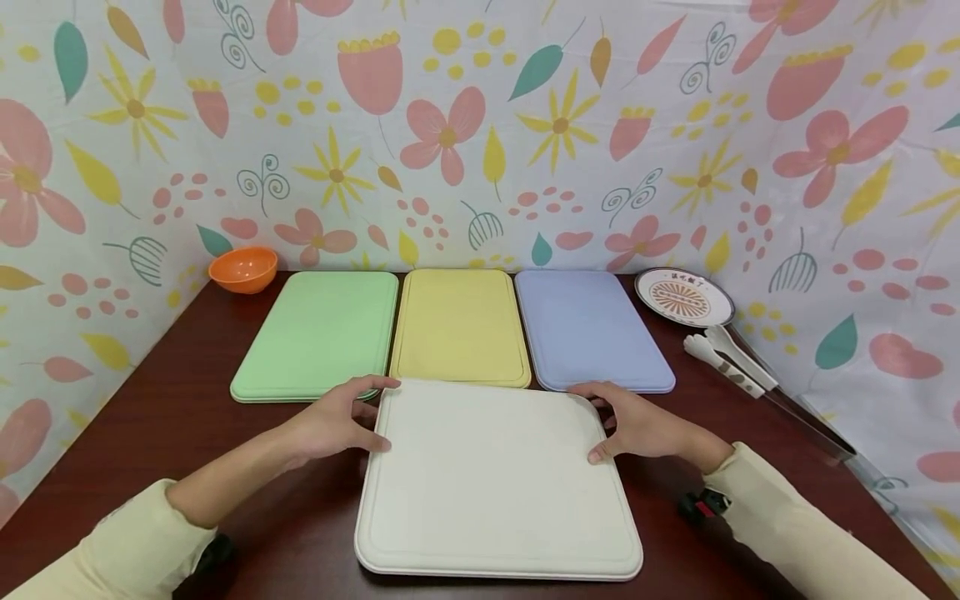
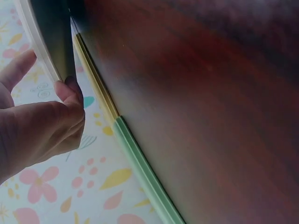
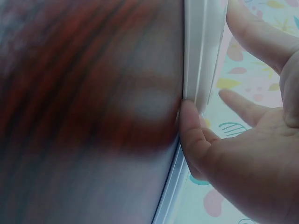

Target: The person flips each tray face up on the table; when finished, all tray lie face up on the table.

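A white cutting board with rounded corners lies nearest me in the head view. My left hand holds its left edge near the far corner. The right hand grips the opposite edge near the far right corner. In the left wrist view, fingers reach beneath the white board's rim, and its dark underside shows above the tabletop. Fingertips also go under the rim in the right wrist view. Beyond it, a green board, a yellow board and a blue board lie side by side.
An orange bowl stands at the back left of the dark wooden table. At the back right are a white patterned plate and metal tongs with white tips. A floral cloth hangs behind and along the sides.
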`<state>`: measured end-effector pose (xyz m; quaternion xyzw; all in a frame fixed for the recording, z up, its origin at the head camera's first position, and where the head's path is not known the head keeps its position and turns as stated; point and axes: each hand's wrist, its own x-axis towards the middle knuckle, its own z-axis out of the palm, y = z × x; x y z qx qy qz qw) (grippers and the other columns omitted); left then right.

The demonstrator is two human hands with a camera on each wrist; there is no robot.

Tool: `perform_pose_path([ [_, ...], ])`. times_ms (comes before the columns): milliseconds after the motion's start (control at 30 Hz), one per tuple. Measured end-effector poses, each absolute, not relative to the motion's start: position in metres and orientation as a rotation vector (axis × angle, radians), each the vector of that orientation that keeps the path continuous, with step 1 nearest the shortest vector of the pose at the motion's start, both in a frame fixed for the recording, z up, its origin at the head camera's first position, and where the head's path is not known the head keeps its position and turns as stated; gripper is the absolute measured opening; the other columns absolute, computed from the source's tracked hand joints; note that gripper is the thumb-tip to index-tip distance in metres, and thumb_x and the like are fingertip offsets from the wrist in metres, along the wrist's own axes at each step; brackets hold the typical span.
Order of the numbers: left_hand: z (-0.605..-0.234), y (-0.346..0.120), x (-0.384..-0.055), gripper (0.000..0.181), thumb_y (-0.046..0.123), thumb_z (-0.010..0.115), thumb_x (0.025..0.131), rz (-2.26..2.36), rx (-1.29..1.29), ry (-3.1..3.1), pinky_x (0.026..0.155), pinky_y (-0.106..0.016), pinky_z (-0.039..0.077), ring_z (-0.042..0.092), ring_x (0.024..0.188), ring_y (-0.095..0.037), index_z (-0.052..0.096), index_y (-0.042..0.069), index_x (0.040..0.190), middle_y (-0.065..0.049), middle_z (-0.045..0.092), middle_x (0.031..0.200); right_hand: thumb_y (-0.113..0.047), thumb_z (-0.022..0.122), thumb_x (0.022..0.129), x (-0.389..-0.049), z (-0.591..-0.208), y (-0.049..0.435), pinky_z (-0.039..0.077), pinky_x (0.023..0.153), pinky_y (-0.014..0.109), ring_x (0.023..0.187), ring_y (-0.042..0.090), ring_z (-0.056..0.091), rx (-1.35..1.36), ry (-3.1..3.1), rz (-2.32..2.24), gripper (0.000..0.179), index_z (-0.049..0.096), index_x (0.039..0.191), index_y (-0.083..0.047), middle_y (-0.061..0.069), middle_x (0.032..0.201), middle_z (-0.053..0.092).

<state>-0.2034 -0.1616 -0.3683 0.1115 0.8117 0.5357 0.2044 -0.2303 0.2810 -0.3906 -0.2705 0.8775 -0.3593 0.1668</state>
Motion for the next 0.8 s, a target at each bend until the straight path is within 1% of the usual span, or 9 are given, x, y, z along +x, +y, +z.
perform_pose_path([
  [67, -0.365, -0.162, -0.203, 0.084, 0.004, 0.085, 0.075, 1.470, 0.305, 2.288, 0.086, -0.038, 0.052, 0.060, 0.114, -0.027, 0.042, 0.010, 0.148, -0.018, 0.060, 0.127, -0.026, 0.090, 0.074, -0.231, -0.391, 0.281, 0.049, 0.091, 0.039, 0.121, 0.038, 0.047, -0.755, 2.496, -1.031, 0.095, 0.037, 0.146, 0.006, 0.022, 0.139, 0.046],
  [167, -0.359, -0.163, -0.201, 0.090, 0.008, 0.086, 0.076, 1.459, 0.316, 2.297, 0.089, -0.039, 0.051, 0.058, 0.118, -0.027, 0.037, 0.008, 0.151, -0.016, 0.060, 0.129, -0.023, 0.090, 0.074, -0.231, -0.391, 0.281, 0.048, 0.092, 0.043, 0.121, 0.038, 0.047, -0.741, 2.488, -1.051, 0.094, 0.037, 0.146, 0.007, 0.023, 0.139, 0.046],
  [267, -0.356, -0.163, -0.199, 0.094, 0.010, 0.086, 0.077, 1.462, 0.342, 2.293, 0.090, -0.039, 0.051, 0.057, 0.119, -0.028, 0.032, 0.005, 0.153, -0.016, 0.062, 0.127, -0.021, 0.090, 0.074, -0.230, -0.390, 0.281, 0.047, 0.092, 0.046, 0.120, 0.039, 0.048, -0.741, 2.481, -1.072, 0.093, 0.037, 0.145, 0.008, 0.024, 0.138, 0.046],
  [367, -0.355, -0.163, -0.199, 0.096, 0.011, 0.085, 0.078, 1.456, 0.372, 2.288, 0.090, -0.039, 0.051, 0.058, 0.118, -0.028, 0.029, 0.002, 0.154, -0.017, 0.062, 0.126, -0.020, 0.090, 0.074, -0.230, -0.389, 0.281, 0.047, 0.091, 0.047, 0.119, 0.039, 0.048, -0.743, 2.482, -1.079, 0.094, 0.036, 0.145, 0.010, 0.025, 0.136, 0.047],
  [467, -0.355, -0.164, -0.199, 0.095, 0.011, 0.085, 0.077, 1.448, 0.367, 2.288, 0.091, -0.039, 0.050, 0.060, 0.114, -0.026, 0.030, 0.004, 0.154, -0.015, 0.064, 0.122, -0.019, 0.090, 0.073, -0.231, -0.389, 0.281, 0.047, 0.090, 0.047, 0.120, 0.041, 0.048, -0.741, 2.486, -1.077, 0.097, 0.034, 0.145, 0.012, 0.027, 0.139, 0.046],
  [600, -0.355, -0.166, -0.198, 0.094, 0.011, 0.086, 0.077, 1.448, 0.361, 2.291, 0.091, -0.039, 0.049, 0.060, 0.109, -0.024, 0.032, 0.008, 0.154, -0.012, 0.065, 0.116, -0.019, 0.090, 0.073, -0.232, -0.389, 0.281, 0.049, 0.090, 0.046, 0.121, 0.042, 0.048, -0.709, 2.480, -1.093, 0.099, 0.032, 0.146, 0.012, 0.027, 0.138, 0.047],
  [700, -0.355, -0.168, -0.198, 0.095, 0.010, 0.086, 0.076, 1.467, 0.372, 2.286, 0.091, -0.039, 0.048, 0.061, 0.107, -0.024, 0.032, 0.010, 0.154, -0.012, 0.065, 0.114, -0.020, 0.090, 0.074, -0.231, -0.388, 0.281, 0.052, 0.087, 0.041, 0.119, 0.042, 0.051, -0.651, 2.472, -1.116, 0.103, 0.026, 0.148, 0.011, 0.027, 0.131, 0.050],
  [800, -0.357, -0.170, -0.200, 0.095, 0.010, 0.086, 0.076, 1.495, 0.385, 2.286, 0.089, -0.037, 0.048, 0.061, 0.108, -0.024, 0.032, 0.010, 0.154, -0.013, 0.065, 0.116, -0.020, 0.087, 0.077, -0.229, -0.388, 0.282, 0.055, 0.081, 0.037, 0.110, 0.039, 0.060, -0.613, 2.447, -1.162, 0.103, 0.021, 0.150, 0.010, 0.026, 0.123, 0.055],
])
